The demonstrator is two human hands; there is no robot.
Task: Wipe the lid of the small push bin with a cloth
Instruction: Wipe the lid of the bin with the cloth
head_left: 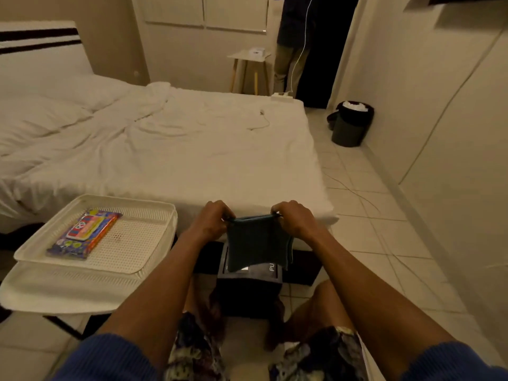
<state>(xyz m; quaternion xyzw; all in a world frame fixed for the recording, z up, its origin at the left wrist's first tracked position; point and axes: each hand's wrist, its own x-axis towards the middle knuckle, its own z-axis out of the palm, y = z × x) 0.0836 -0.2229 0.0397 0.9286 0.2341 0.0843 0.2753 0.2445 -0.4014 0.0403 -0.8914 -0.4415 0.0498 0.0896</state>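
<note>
The small dark push bin (248, 294) stands on the tiled floor between the person's knees, at the foot of the white-sheeted bed (170, 149). Its grey swing lid (270, 272) shows the letters "PU".

The dark square cloth (258, 243) hangs above the bin lid, covering most of it from view; whether its lower edge touches the lid cannot be determined.

The left hand (211, 220) pinches the cloth's upper left corner, fingers closed on the fabric. The right hand (292, 218) pinches the upper right corner likewise. The top edge is stretched taut between them.

Left of the bin, a white perforated plastic tray (154, 243) holds a colourful flat packet (85, 233).
</note>
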